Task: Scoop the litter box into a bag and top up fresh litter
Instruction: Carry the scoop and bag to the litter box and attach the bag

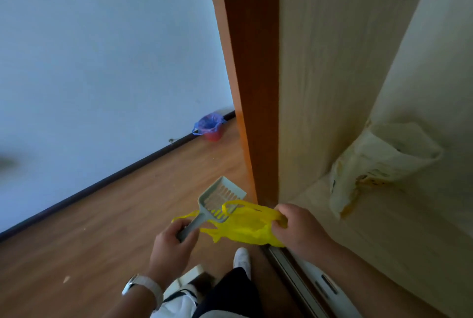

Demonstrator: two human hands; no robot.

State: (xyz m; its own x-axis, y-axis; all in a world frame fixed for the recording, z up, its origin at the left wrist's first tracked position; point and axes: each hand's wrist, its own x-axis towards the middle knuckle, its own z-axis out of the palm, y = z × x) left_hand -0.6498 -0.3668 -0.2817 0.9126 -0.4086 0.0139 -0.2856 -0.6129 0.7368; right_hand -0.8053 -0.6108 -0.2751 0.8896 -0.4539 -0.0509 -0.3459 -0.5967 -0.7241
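Observation:
My left hand (172,241) grips the handle of a grey slotted litter scoop (217,200), whose blade points up and away over the wooden floor. My right hand (294,228) pinches a crumpled yellow plastic bag (245,225), which hangs between the two hands, one handle loop lying over the scoop's blade. A pale, wrinkled sack (378,164) with a folded top leans inside the light wood cupboard at the right. No litter box is in view.
A brown door edge (248,82) stands upright in the middle, next to the cupboard's sliding rail (294,279). A small red bucket lined with a blue bag (210,128) stands against the white wall. My white shoes (242,258) are on the wooden floor (89,235).

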